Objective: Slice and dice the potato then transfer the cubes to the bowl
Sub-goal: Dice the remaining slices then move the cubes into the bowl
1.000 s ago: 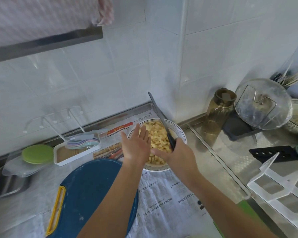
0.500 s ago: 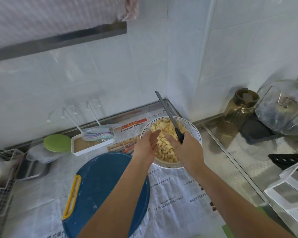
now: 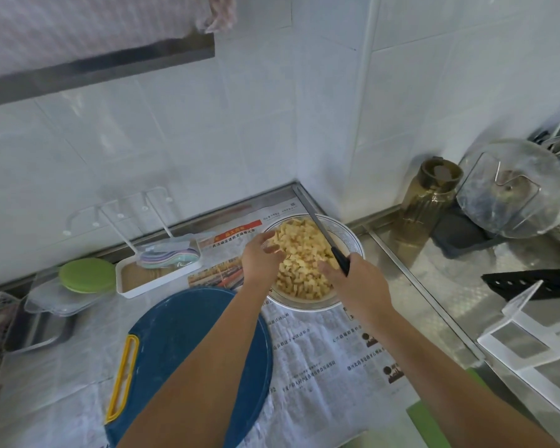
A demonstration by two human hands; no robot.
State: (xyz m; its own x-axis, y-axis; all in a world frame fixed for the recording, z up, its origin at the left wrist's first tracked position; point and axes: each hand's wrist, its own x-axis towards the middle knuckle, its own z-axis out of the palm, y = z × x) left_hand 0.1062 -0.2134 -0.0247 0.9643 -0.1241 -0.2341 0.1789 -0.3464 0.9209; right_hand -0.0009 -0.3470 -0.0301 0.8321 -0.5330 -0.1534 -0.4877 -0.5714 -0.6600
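The potato cubes [image 3: 304, 253] are lying heaped in the bowl [image 3: 304, 307], filling it almost to the rim. The left hand [image 3: 261, 257] is hanging over the bowl's left edge with its fingers bent inward against the heap; whether it is pinching any cubes cannot be told. The right hand [image 3: 359, 282] is gripping the black handle of the knife [image 3: 317, 224] at the bowl's near right edge. Its fingers are wrapped round the handle, and the blade is slanting up and away across the bowl toward the wall corner behind it, raised above the cubes and not resting on them.

Judging by the full bowl, with no uncut potato in view, the person is probably finishing the transfer, dropping or brushing the last cubes in. The next move is likely calling for loosening any pieces clinging to the fingers or blade over the bowl. Both hands would then draw back, with the edge turned away from the left hand.

The bowl is sitting on newspaper [image 3: 320, 357]. A blue cutting board [image 3: 188, 344] is lying just to the near left of the bowl, a white tray [image 3: 156, 273] farther to its left, and an amber jar [image 3: 430, 198] to its right against the wall.
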